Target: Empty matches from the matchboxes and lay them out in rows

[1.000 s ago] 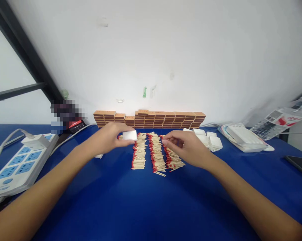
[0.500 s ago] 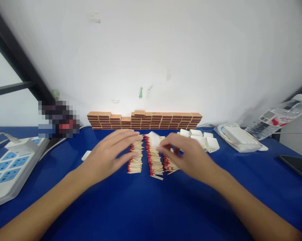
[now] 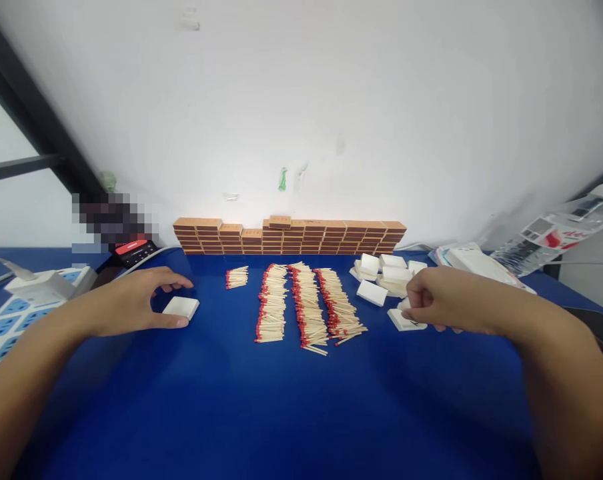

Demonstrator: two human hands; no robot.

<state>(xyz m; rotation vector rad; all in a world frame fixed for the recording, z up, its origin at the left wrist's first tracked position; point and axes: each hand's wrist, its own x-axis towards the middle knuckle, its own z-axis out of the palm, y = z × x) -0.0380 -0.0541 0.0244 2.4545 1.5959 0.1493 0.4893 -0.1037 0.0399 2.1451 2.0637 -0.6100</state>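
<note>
Three long rows of red-tipped matches (image 3: 306, 305) lie on the blue table (image 3: 281, 413), with a small bunch of matches (image 3: 237, 277) to their left. My left hand (image 3: 134, 303) curves around a white inner box (image 3: 180, 307); the thumb touches its near edge and the fingers stay spread. My right hand (image 3: 444, 303) is curled closed, its fingertips on a white tray (image 3: 400, 323) lying just in front of the pile of white trays (image 3: 387, 275). Brown matchbox sleeves (image 3: 291, 238) are stacked in a low wall against the white wall.
A white and blue power strip (image 3: 11, 307) with its cable sits at the far left, a red and black device (image 3: 134, 250) behind it. Plastic bags of goods (image 3: 481, 261) and a dark phone (image 3: 599, 325) lie at the right.
My left hand left the match rows and went left to the white box. My right hand carried a white tray from above the matches to the right and set it by the pile.
</note>
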